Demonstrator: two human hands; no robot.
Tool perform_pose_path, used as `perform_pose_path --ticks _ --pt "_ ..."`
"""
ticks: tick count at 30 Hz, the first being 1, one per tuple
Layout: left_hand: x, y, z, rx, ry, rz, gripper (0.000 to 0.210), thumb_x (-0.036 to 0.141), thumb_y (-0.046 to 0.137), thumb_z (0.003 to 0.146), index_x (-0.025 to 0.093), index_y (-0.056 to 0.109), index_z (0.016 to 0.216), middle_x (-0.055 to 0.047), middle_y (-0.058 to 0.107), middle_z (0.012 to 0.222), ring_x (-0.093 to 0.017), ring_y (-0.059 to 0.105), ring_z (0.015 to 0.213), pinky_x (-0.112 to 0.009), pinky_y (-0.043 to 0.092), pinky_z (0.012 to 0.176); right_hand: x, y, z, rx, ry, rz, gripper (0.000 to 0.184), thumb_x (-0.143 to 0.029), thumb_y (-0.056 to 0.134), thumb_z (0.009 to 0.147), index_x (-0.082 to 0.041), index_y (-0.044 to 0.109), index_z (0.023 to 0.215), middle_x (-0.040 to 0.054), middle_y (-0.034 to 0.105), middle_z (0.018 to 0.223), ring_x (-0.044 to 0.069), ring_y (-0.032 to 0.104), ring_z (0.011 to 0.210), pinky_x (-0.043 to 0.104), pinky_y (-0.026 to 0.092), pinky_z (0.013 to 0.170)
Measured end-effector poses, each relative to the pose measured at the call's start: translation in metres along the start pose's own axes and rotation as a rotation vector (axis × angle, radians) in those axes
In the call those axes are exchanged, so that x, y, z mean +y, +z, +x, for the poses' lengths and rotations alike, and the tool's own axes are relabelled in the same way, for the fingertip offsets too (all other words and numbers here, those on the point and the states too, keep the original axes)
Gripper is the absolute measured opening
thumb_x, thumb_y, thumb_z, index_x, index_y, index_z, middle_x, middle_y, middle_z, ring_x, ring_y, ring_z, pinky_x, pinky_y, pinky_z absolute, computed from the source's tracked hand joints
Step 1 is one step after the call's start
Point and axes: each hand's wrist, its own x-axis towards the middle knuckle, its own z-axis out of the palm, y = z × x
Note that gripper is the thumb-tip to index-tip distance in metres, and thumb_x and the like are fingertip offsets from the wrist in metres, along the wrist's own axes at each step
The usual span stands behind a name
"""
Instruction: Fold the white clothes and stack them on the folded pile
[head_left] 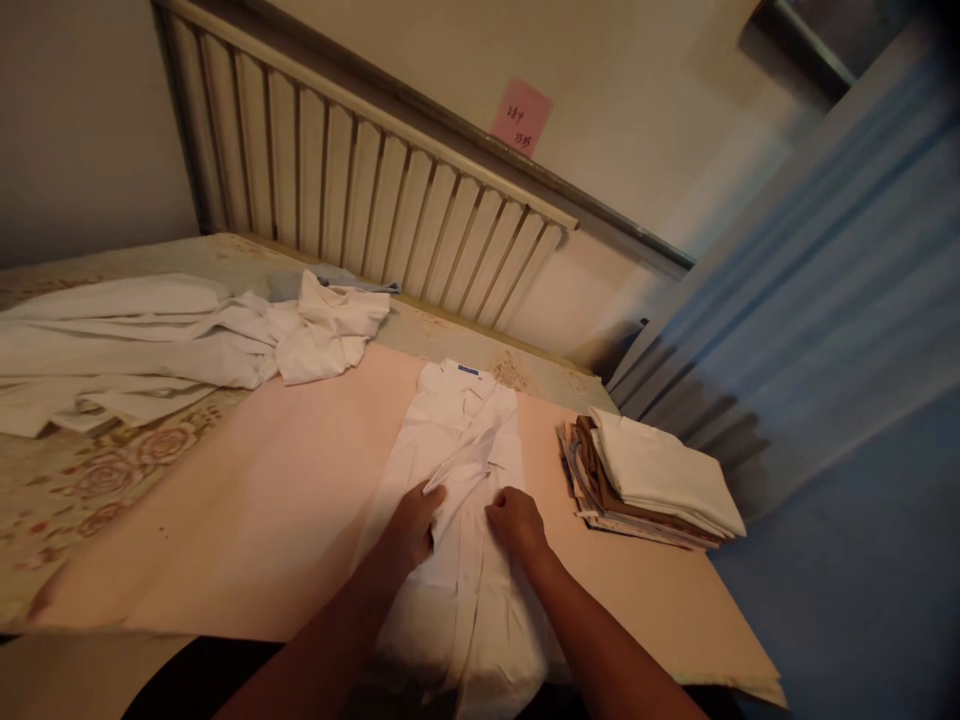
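Note:
A white shirt (pixel 469 560) lies lengthwise in front of me, its collar with a small blue label at the far end. Its lower part hangs over the near edge toward my body. My left hand (pixel 416 520) is closed on a fold of the shirt's front, and the cloth between the hands is lifted and creased. At the shirt's right side, my right hand (pixel 516 518) pinches the fabric with curled fingers. Some of the front edge is hidden under the folds.
The shirt rests on a pale pink board (pixel 300 480) over a flowered cover (pixel 135 460). A folded clothes stack (pixel 660 480) stands at right. Crumpled white garments (pixel 225 330) lie at back left. Behind are a radiator (pixel 360 190), a pink note (pixel 521 117) and a blue curtain (pixel 817 280).

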Motion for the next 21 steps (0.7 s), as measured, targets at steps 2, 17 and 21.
perform_pose_path --ticks 2,17,21 --pt "-0.0005 -0.0011 0.0 -0.024 0.002 -0.002 0.045 0.031 0.07 0.066 0.015 0.059 0.107 -0.006 0.072 0.079 -0.025 0.068 0.084 -0.03 0.052 0.068 -0.0003 0.0003 -0.0032 -0.004 0.005 -0.019 0.005 -0.023 0.06 0.072 -0.02 0.063 0.07 0.0036 0.068 0.076 0.016 0.059 0.073 0.024 0.03 0.056" --pt "0.0014 0.0024 -0.0009 0.028 -0.019 -0.023 0.042 0.027 0.068 0.065 0.016 0.058 0.104 -0.004 0.07 0.072 -0.024 0.069 0.079 -0.029 0.052 0.065 -0.006 0.0019 -0.0079 -0.052 -0.017 -0.092 0.017 -0.037 0.061 0.077 -0.021 0.065 0.076 0.0046 0.07 0.08 0.018 0.062 0.075 0.024 0.031 0.056" --pt "0.0009 0.0013 -0.0005 -0.011 -0.018 -0.035 0.041 0.026 0.067 0.066 0.017 0.059 0.105 -0.004 0.071 0.074 -0.024 0.069 0.081 -0.029 0.052 0.066 -0.0084 0.0025 -0.0102 -0.064 -0.035 -0.133 0.013 -0.029 0.057 0.077 -0.019 0.065 0.078 0.0067 0.07 0.082 0.019 0.062 0.077 0.025 0.032 0.057"
